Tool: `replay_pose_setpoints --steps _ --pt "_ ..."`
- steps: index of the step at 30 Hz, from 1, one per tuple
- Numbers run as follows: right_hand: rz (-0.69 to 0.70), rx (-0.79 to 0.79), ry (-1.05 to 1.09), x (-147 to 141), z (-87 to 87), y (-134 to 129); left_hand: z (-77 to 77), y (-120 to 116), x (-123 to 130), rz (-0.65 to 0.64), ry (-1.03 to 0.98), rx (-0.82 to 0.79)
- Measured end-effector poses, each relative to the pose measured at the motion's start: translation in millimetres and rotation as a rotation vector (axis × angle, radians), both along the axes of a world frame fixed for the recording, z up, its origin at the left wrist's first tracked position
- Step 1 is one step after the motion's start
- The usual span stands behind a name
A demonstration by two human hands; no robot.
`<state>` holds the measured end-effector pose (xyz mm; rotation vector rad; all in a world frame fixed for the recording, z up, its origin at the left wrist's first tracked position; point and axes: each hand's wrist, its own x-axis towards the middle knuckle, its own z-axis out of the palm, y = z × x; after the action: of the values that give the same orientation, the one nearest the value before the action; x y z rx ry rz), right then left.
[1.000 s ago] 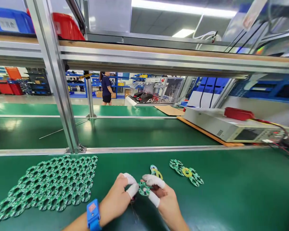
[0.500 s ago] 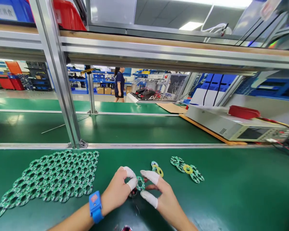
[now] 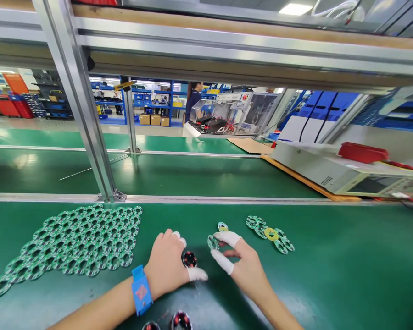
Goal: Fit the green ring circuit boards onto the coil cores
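A green ring-shaped circuit board (image 3: 212, 242) is pinched between the thumb and fingertips of my right hand (image 3: 242, 259). My left hand (image 3: 167, 259) has its thumb stretched out, apart from the fingers. In the gap between them sits a small dark round part with reddish coils (image 3: 189, 259); whether the fingers touch it is unclear. Both hands wear white finger cots, and a blue strap (image 3: 142, 289) circles my left wrist. Just beyond the right fingertips lies a small pale ring (image 3: 222, 226), with a yellow one partly hidden by the hand.
Many green ring boards (image 3: 86, 238) lie in a joined-up sheet on the left. More ring boards (image 3: 256, 223) and a yellow ring (image 3: 271, 234) lie at right. Two coil parts (image 3: 181, 321) stand near the front edge. A metal post (image 3: 86, 105) and a bench instrument (image 3: 330, 172) stand behind.
My right hand has drawn the ring board away from the left hand, rightward and back. My left thumb has spread from the fingers. The view has tilted down, showing more coil parts.
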<state>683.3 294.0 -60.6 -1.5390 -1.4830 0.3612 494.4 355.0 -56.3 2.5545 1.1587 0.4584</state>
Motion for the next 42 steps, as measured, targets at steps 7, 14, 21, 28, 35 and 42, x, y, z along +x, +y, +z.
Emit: replay_pose_setpoints --steps 7,14,21,28,35,42 --pt "0.058 -0.192 0.182 -4 -5.4 7 -11.0 4 2 -0.045 0.093 -0.001" --pt "0.208 -0.211 0.200 -19 -5.1 7 -16.2 8 1 -0.061 0.045 -0.009" --pt "0.247 -0.174 0.191 -23 -5.4 8 -18.5 8 1 -0.066 0.046 -0.024" --pt "0.317 -0.163 -0.093 -29 -6.1 8 -19.9 9 1 -0.080 0.052 -0.034" --pt "0.292 -0.130 -0.363 -26 -7.4 3 -21.8 9 2 -0.080 0.053 -0.038" --pt "0.284 -0.100 -0.566 -27 -2.8 1 -26.3 10 3 -0.081 0.041 -0.025"
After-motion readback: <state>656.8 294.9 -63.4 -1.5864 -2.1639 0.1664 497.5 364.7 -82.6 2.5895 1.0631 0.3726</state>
